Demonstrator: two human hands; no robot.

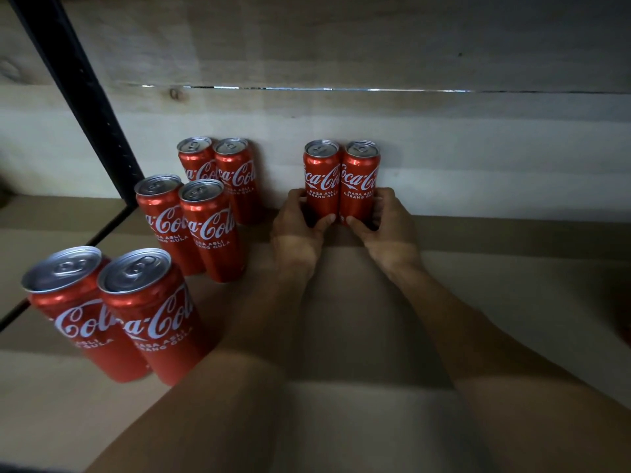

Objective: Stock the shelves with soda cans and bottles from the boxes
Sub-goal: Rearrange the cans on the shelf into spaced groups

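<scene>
back wall (341,46): pale wooden planks, thin bright gap (307,87) between two | post (78,97): black metal, at left | shelf board (495,302): tan, banded with shadow | light: dim

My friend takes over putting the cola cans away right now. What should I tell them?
Left hand: grips the left can, by the back wall.
Right hand: grips the right can, beside the left can.
Done: six cans stand upright in three pairs on the left of the shelf.
Left: let go of this pair, then bring more. No boxes in view.
</scene>
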